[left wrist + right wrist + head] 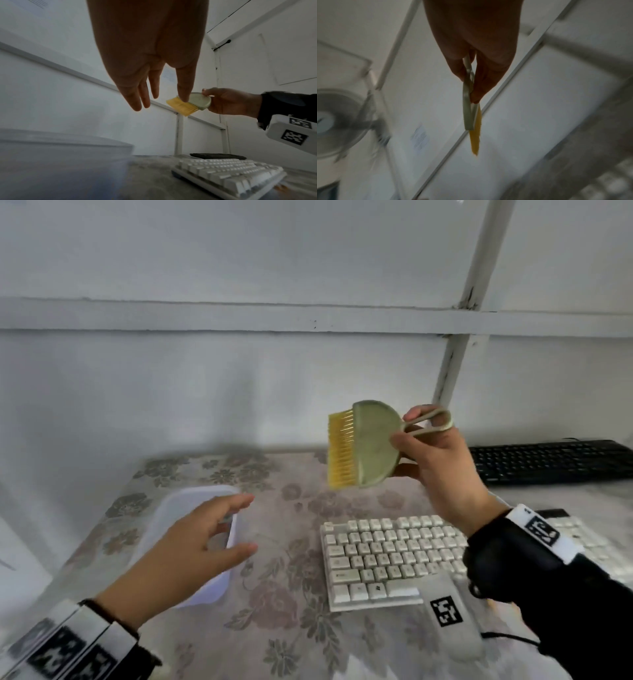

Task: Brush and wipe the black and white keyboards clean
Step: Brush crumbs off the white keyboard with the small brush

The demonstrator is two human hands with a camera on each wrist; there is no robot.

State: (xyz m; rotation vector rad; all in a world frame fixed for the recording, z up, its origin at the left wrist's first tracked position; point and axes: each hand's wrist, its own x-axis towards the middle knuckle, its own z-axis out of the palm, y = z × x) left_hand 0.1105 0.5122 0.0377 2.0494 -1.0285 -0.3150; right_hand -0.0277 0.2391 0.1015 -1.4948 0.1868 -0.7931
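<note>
A raised right hand [442, 463] grips a green brush [368, 444] above the white keyboard [387, 556], its long axis level, yellow bristles pointing left; the left hand [191, 546] hovers, fingers spread, over a plastic tub [191, 498]

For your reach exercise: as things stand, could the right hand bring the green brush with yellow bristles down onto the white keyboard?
Probably yes. The right hand holds the green brush with yellow bristles in the air above the white keyboard, and nothing lies between them; the left hand is off to the side.
</note>
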